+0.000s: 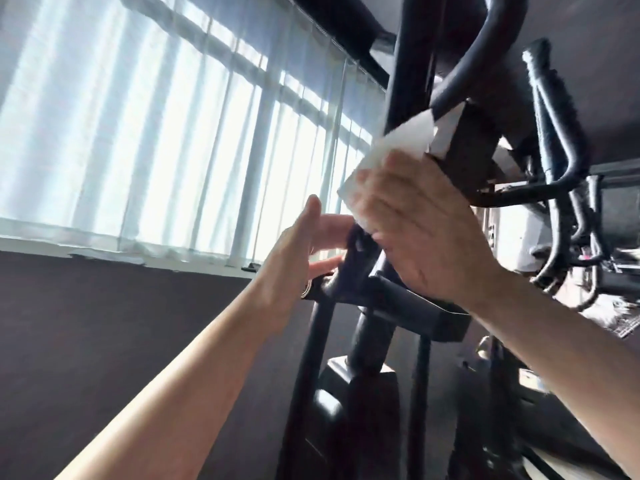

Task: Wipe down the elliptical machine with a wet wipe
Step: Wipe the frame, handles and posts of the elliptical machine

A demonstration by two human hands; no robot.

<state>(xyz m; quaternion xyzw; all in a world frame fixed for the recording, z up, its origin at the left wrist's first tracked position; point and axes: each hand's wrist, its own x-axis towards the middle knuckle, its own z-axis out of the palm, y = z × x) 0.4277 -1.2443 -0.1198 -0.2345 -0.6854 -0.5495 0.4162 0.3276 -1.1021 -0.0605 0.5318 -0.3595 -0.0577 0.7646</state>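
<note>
Nearest the lens ran the left forearm, rising from the lower left corner to the left hand (304,251), whose fingers reached round a dark tube of the elliptical machine (363,341) just below the console; the thumb stood up straight and free, the fingertips disappeared behind the metal, and it read as a steadying hold, though how tightly they curled could not be told. Behind it hung sheer white curtains (156,133) over a bright window, with a dark wall below the sill. Right of that hand, and just beside it, the wet wipe (388,161) lay spread against the left face of the console block, a limp white sheet with one corner sticking up past the fingers. It looked light, soft and damp, likely to bunch or slide if pushed by an edge, so it was best kept flat under the palm side of the fingers. The right hand (426,230) did this: fingers fairly straight and together, pressing the sheet onto the machine, wrist bent and the forearm coming in from the lower right. The frame itself looked heavy and rigid, smooth painted tubing that should take firm pressure, and the padded handlebars (554,109) further right offered a softer, grippier surface. The hands were close together but not touching.
</note>
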